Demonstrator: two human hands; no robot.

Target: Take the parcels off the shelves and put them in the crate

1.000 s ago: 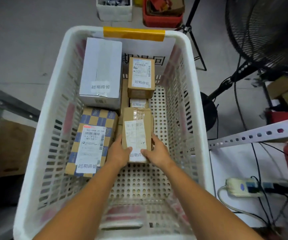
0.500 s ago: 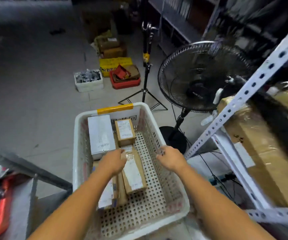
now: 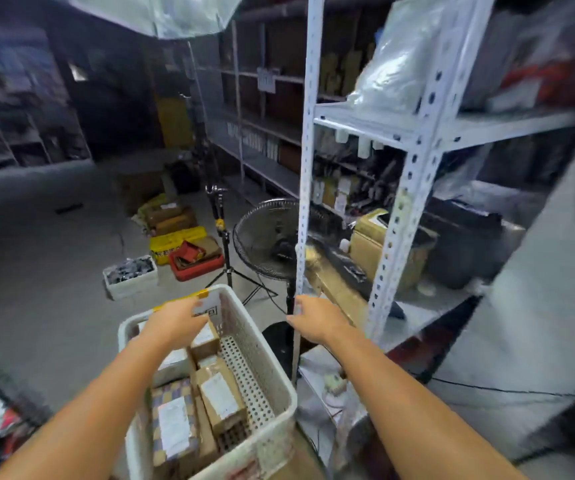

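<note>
The white perforated crate (image 3: pixel 272 379) stands low in the middle and holds several parcels: a brown box with a white label (image 3: pixel 222 398), a blue-and-tan checkered box (image 3: pixel 171 420) and a small brown box (image 3: pixel 206 337). My left hand (image 3: pixel 175 322) hovers over the crate's far end, fingers apart, holding nothing. My right hand (image 3: pixel 313 322) is raised to the right of the crate, empty, close to the white shelf upright (image 3: pixel 305 202). On the shelf behind lie a taped brown carton (image 3: pixel 369 244) and a long tan parcel (image 3: pixel 334 289).
The white metal shelving (image 3: pixel 414 188) fills the right side. A black standing fan (image 3: pixel 265 240) and a tripod stand (image 3: pixel 223 258) are just beyond the crate. A white tub (image 3: pixel 130 278), a red bin (image 3: pixel 196 259) and a yellow box (image 3: pixel 175 242) sit on the floor.
Both hands let go of the brown labelled box, now lying in the crate, and rose. My view swung up from the crate to the shelves on the right.
</note>
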